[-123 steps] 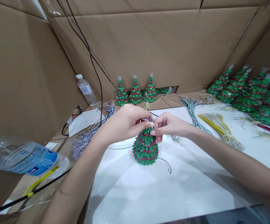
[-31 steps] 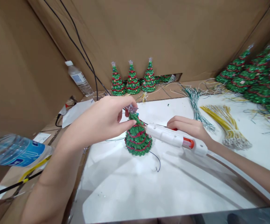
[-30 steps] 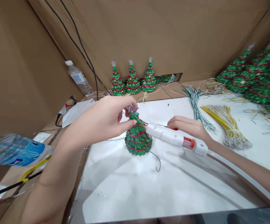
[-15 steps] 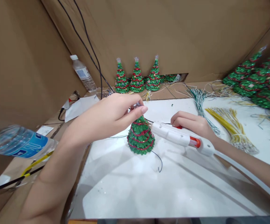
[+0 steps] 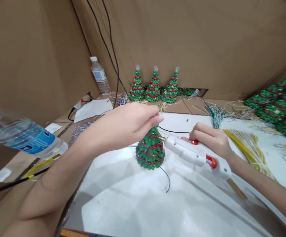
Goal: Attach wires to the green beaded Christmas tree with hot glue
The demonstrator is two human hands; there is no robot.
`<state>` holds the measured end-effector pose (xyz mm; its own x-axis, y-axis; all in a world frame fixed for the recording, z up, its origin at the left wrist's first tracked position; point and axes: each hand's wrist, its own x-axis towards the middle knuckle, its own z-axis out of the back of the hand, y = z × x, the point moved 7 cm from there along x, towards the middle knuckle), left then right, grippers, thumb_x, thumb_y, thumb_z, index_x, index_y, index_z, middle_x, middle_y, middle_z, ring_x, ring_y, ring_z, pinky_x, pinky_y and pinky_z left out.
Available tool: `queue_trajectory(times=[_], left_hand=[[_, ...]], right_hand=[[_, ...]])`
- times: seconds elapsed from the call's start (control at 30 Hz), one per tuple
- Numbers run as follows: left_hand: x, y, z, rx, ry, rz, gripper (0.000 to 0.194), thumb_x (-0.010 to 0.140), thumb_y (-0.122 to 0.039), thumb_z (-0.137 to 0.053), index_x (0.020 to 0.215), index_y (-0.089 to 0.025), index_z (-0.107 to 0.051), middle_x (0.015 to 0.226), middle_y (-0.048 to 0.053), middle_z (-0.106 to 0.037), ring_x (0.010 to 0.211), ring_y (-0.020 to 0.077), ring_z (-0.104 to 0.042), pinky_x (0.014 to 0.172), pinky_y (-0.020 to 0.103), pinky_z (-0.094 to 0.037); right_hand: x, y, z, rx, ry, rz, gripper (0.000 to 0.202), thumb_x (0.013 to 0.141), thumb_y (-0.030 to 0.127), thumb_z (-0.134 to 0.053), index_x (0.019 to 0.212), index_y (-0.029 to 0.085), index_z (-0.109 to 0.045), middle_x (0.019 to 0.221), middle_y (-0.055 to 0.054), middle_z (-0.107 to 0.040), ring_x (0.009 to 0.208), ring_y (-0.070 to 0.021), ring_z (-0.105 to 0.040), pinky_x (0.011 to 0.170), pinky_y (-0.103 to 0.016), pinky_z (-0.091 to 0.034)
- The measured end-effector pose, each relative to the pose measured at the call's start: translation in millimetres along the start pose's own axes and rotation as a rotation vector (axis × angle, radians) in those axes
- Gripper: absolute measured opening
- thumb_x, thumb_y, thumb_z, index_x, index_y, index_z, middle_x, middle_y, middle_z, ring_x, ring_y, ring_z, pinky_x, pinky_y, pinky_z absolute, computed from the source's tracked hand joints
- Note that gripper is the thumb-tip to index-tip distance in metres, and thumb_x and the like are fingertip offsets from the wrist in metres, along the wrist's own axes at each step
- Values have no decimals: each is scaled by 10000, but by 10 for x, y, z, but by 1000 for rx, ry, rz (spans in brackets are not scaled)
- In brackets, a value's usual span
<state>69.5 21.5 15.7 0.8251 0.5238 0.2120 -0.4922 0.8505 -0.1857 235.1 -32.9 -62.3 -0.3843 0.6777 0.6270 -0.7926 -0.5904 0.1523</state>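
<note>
A small green Christmas tree (image 5: 150, 152) with red garlands stands upright in the middle of the white board. My left hand (image 5: 133, 123) closes over its tip with thumb and fingers pinched, hiding the top. In my right hand (image 5: 210, 140) is a white hot glue gun (image 5: 189, 149) with a red trigger, gripped from the far side. Its metal nozzle points left at the tree's upper right side, at or close to the foliage. A dark wire (image 5: 169, 179) curls out from under the tree onto the board.
Three similar trees (image 5: 153, 87) stand along the back cardboard wall (image 5: 194, 42), more at right. Bundles of yellow wires (image 5: 246, 144) and green wires (image 5: 217, 117) lie right. Water bottles (image 5: 100, 77) stand at back left and near left. Black cables (image 5: 110, 39) hang behind.
The view has shifted, so the background sits lower and further right. The glue gun is tilted more steeply, its rear end lower, with the nozzle still by the tree. My left hand keeps its pinch.
</note>
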Motion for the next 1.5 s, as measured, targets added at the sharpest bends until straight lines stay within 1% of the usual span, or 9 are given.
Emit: queue_trajectory(times=[0.13, 0.23, 0.37, 0.6, 0.77, 0.93, 1.07, 1.3, 1.5], left_hand=[[-4, -5, -2, 13, -2, 2, 309, 966, -308, -343, 689, -190, -416, 662, -9, -497, 565, 125, -459, 525, 264, -266], [-10, -14, -1, 32, 7, 10, 312, 968, -300, -342, 686, -184, -405, 657, -11, -491, 557, 116, -449, 522, 258, -262], [-16, -27, -6, 40, 16, 13, 298, 973, -298, -344, 718, -177, -439, 667, -10, -504, 564, 114, -452, 521, 253, -259], [-15, -12, -18, 50, 12, 14, 307, 979, -305, -339, 725, -175, -452, 657, -11, -501, 570, 116, -453, 518, 254, -256], [-22, -16, -12, 55, 11, 17, 308, 979, -309, -341, 726, -175, -455, 657, -13, -503, 565, 114, -450, 516, 256, -254], [-21, -14, -18, 50, 11, 16, 309, 979, -311, -343, 720, -178, -447, 639, -19, -496, 556, 113, -443, 509, 259, -248], [-18, -11, -16, 46, 0, 8, 305, 978, -307, -349, 718, -179, -443, 641, -20, -498, 552, 111, -442, 507, 259, -249], [-20, -12, -17, 46, -6, 6, 310, 975, -303, -357, 699, -180, -426, 640, -19, -492, 547, 110, -436, 505, 261, -247], [-19, -7, -20, 53, 0, 11, 319, 980, -316, -346, 706, -179, -436, 636, -19, -486, 549, 112, -436, 502, 263, -247]], right_hand=[[12, 21, 18, -27, -22, 18, 263, 933, 255, -496, 676, 203, -477, 663, 15, -440, 523, -90, -400, 508, -224, -309], [15, 51, 45, -39, -71, 38, 270, 928, 245, -514, 666, 195, -471, 651, 26, -420, 517, -78, -369, 500, -210, -291], [19, 68, 52, -46, -103, 52, 295, 946, 252, -482, 658, 190, -461, 646, 27, -411, 515, -73, -345, 494, -204, -274], [15, 59, 49, -32, -110, 49, 280, 926, 243, -522, 658, 191, -460, 640, 30, -408, 516, -71, -356, 498, -203, -280], [2, 56, 54, 19, -102, 70, 224, 912, 204, -541, 694, 190, -497, 656, 20, -453, 526, -73, -406, 508, -207, -306], [6, 45, 46, 52, -65, 79, 205, 932, 191, -500, 727, 189, -514, 696, 1, -488, 564, -82, -465, 525, -210, -327], [18, 55, 58, 49, -72, 54, 222, 918, 191, -526, 698, 191, -500, 672, 14, -452, 549, -78, -439, 519, -205, -312], [26, 83, 62, 55, -76, 48, 219, 900, 140, -536, 694, 184, -476, 675, 20, -410, 538, -67, -391, 509, -187, -286], [17, 78, 58, 48, -67, 62, 215, 898, 129, -511, 695, 187, -469, 663, 23, -407, 521, -71, -374, 493, -182, -278]])
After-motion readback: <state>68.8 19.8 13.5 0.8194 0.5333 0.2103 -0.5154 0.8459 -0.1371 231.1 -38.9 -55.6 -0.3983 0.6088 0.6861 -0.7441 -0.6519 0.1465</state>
